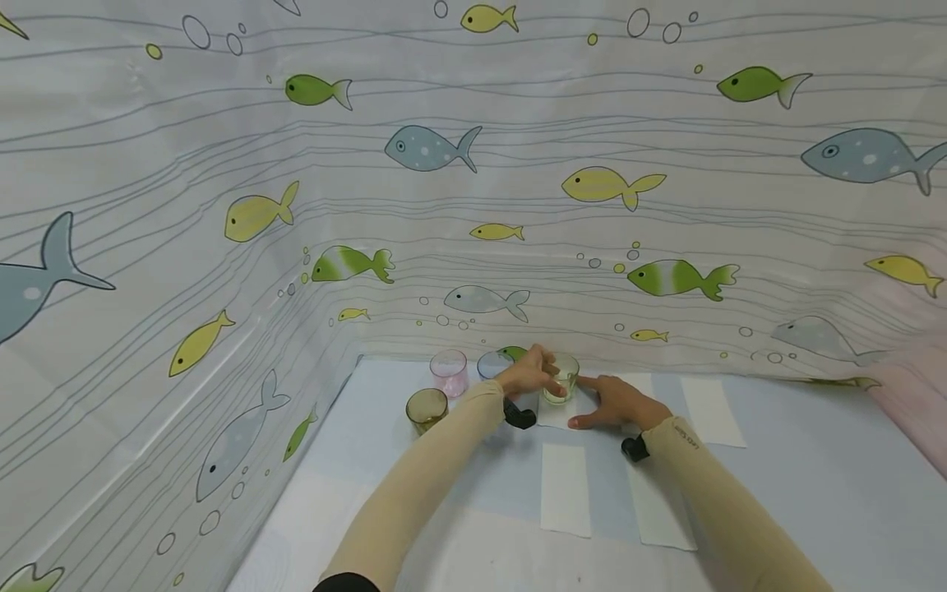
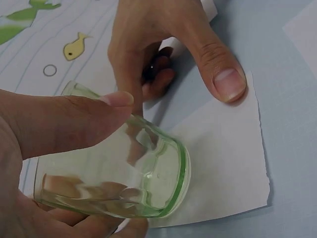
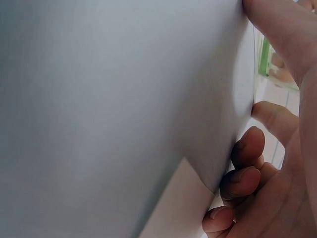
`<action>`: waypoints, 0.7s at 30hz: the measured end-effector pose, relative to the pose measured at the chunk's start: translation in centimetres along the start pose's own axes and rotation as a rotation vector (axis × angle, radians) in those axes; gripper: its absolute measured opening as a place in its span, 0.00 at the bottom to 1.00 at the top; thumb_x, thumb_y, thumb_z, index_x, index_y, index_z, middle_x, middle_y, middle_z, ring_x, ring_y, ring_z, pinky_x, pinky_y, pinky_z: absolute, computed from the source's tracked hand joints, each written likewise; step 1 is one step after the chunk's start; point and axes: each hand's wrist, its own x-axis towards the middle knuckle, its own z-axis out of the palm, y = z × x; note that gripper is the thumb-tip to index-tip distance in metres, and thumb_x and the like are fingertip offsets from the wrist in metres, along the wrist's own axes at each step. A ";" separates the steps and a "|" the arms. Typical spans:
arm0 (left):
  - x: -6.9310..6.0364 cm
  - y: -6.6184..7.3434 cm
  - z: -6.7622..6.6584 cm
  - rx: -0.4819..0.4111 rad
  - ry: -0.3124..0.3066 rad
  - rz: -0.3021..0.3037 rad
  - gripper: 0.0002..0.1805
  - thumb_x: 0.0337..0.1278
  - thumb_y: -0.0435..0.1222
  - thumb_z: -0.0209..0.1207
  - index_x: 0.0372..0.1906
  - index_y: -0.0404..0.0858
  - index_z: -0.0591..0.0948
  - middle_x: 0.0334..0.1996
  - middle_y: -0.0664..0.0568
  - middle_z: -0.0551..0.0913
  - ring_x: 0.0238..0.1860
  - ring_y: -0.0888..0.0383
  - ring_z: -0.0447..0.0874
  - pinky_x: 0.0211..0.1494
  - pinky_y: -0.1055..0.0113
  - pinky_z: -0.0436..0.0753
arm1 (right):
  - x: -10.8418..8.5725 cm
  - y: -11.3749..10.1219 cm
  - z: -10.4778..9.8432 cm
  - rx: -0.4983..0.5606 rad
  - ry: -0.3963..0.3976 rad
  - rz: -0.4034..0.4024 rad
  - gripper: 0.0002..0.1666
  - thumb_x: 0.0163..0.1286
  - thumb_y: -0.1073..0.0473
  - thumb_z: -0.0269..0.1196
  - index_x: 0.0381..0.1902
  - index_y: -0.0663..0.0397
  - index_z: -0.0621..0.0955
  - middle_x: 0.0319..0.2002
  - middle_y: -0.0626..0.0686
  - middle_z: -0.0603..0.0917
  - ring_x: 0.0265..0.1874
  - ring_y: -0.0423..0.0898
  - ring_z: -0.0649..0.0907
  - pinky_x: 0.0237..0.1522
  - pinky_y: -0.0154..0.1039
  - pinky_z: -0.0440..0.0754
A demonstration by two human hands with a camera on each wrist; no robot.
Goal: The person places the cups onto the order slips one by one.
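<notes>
My left hand [image 1: 527,372] grips a pale green clear glass [image 2: 111,163], thumb on one side and fingers round the other. The glass has its base toward a white paper sheet [image 2: 225,163]; whether it touches the sheet I cannot tell. My right hand [image 1: 625,401] is on the other side, its thumb lying on the sheet's edge and its index finger stretched out beside the glass. In the right wrist view, the fingertips [image 3: 249,146] of the right hand rest against the table surface, with the other fingers bent.
Left of my hands stand a pink glass [image 1: 449,374], a blue glass [image 1: 491,366] and a brown glass [image 1: 427,409]. More white paper strips lie on the pale blue tabletop [image 1: 473,501], among them a front strip [image 1: 565,491] and a right strip [image 1: 713,411]. A fish-patterned curtain [image 1: 547,107] borders the table.
</notes>
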 end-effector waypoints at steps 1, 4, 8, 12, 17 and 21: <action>0.0 0.0 0.0 0.004 -0.002 0.000 0.44 0.51 0.26 0.75 0.72 0.31 0.64 0.71 0.32 0.76 0.75 0.37 0.73 0.80 0.42 0.71 | 0.0 0.0 0.1 -0.001 0.000 0.004 0.66 0.57 0.30 0.78 0.81 0.59 0.66 0.66 0.67 0.79 0.62 0.58 0.78 0.71 0.65 0.76; -0.1 -0.1 0.1 0.007 -0.003 -0.001 0.44 0.50 0.24 0.75 0.71 0.30 0.64 0.72 0.31 0.75 0.75 0.37 0.73 0.80 0.43 0.72 | 0.1 0.2 0.3 -0.011 0.007 -0.003 0.65 0.57 0.30 0.78 0.81 0.59 0.67 0.66 0.66 0.79 0.61 0.57 0.79 0.71 0.65 0.76; 0.0 -0.1 0.1 0.008 -0.005 -0.011 0.44 0.49 0.23 0.75 0.70 0.30 0.64 0.71 0.31 0.76 0.74 0.37 0.74 0.79 0.45 0.74 | 0.1 0.1 0.4 -0.010 0.006 -0.001 0.64 0.57 0.31 0.78 0.81 0.58 0.67 0.66 0.67 0.79 0.62 0.57 0.79 0.72 0.65 0.75; 0.1 -0.1 0.1 0.018 -0.010 -0.021 0.45 0.48 0.23 0.76 0.71 0.32 0.65 0.71 0.33 0.77 0.74 0.38 0.74 0.79 0.45 0.74 | -0.1 -0.1 0.3 -0.012 0.003 0.009 0.64 0.57 0.31 0.79 0.81 0.57 0.67 0.67 0.68 0.79 0.63 0.59 0.79 0.72 0.65 0.75; 0.2 -0.2 0.2 0.017 -0.014 -0.015 0.45 0.49 0.24 0.76 0.71 0.32 0.65 0.71 0.34 0.76 0.74 0.39 0.74 0.79 0.45 0.73 | -0.2 -0.3 0.1 -0.014 0.011 0.012 0.64 0.57 0.32 0.79 0.80 0.58 0.68 0.69 0.69 0.78 0.66 0.61 0.78 0.72 0.66 0.74; 0.2 -0.3 0.2 0.009 -0.014 -0.016 0.44 0.49 0.24 0.77 0.70 0.33 0.66 0.71 0.34 0.76 0.74 0.39 0.74 0.79 0.45 0.73 | -0.2 -0.3 0.1 -0.005 0.015 0.001 0.64 0.56 0.33 0.80 0.80 0.59 0.68 0.68 0.68 0.79 0.62 0.59 0.80 0.71 0.65 0.76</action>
